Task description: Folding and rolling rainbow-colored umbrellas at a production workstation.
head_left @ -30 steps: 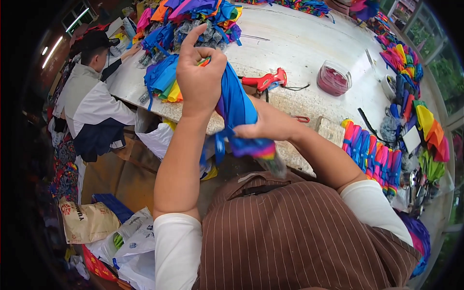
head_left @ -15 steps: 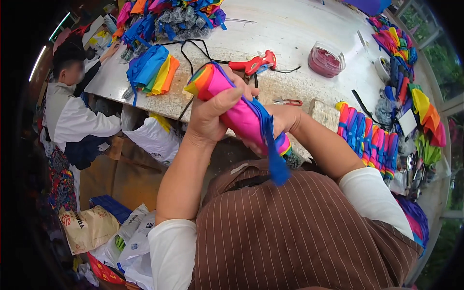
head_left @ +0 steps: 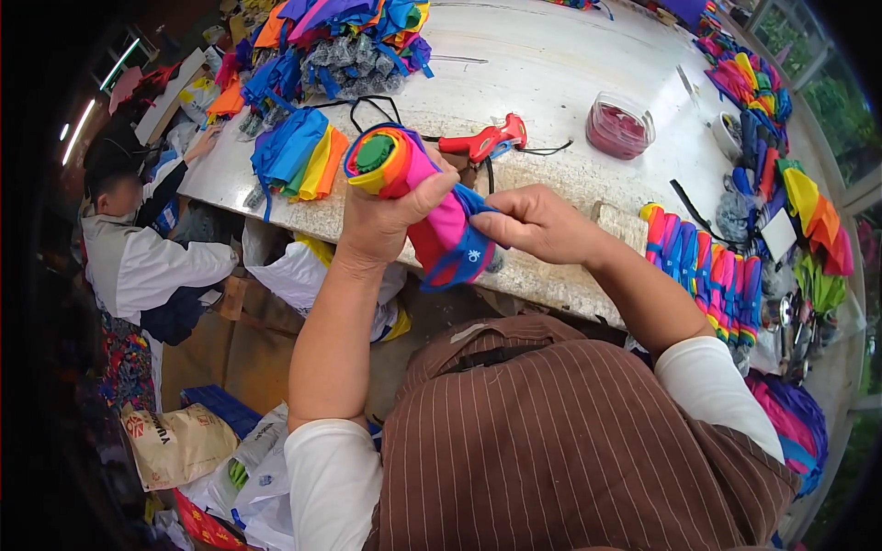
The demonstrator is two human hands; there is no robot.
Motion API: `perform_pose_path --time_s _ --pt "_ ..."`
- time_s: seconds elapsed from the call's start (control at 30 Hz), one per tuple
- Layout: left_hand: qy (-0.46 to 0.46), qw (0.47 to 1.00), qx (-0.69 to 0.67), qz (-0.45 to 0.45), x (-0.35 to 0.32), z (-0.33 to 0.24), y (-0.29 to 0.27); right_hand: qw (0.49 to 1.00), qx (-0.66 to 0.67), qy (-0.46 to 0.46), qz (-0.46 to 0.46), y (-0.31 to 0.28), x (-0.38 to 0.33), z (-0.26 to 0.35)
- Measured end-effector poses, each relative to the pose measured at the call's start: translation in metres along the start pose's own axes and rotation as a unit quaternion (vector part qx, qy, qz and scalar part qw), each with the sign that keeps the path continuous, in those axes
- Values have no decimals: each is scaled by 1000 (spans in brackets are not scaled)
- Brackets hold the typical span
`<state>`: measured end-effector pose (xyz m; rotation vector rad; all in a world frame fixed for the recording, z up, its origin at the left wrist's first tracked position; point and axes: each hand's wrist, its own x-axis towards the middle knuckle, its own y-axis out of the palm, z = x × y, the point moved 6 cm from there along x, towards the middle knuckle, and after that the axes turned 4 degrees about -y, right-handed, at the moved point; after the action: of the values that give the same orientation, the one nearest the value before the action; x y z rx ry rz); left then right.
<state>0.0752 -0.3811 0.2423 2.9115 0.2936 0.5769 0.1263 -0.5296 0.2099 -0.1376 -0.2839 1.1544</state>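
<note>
My left hand (head_left: 381, 216) is wrapped around a rolled rainbow-coloured umbrella (head_left: 413, 193), held over the near edge of the stone worktable (head_left: 551, 64). Its green and orange end points up and left. My right hand (head_left: 537, 220) pinches the blue strap of the umbrella (head_left: 469, 257) at the lower end, close against the pink fabric. Both forearms come up from my brown striped apron.
A red glue gun (head_left: 482, 142) lies just behind the hands, a clear tub of red pieces (head_left: 620, 129) farther right. Rolled rainbow umbrellas (head_left: 707, 271) lie in a row at right; loose ones (head_left: 340, 37) pile at the back. Another person (head_left: 138, 248) sits at left.
The loose hanging umbrella has been gathered into a tight roll and brought lower, toward my chest. My right hand has moved onto the blue strap.
</note>
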Motion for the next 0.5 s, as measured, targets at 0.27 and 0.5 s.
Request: perform_pose_path --time_s 0.27,0.5 --pt "24 985 -103 -138 1 -2 -48 952 -172 -190 169 56 -41 72" --pt "93 992 -62 56 -1 -28 5 983 48 130 -122 -15 -9 13"
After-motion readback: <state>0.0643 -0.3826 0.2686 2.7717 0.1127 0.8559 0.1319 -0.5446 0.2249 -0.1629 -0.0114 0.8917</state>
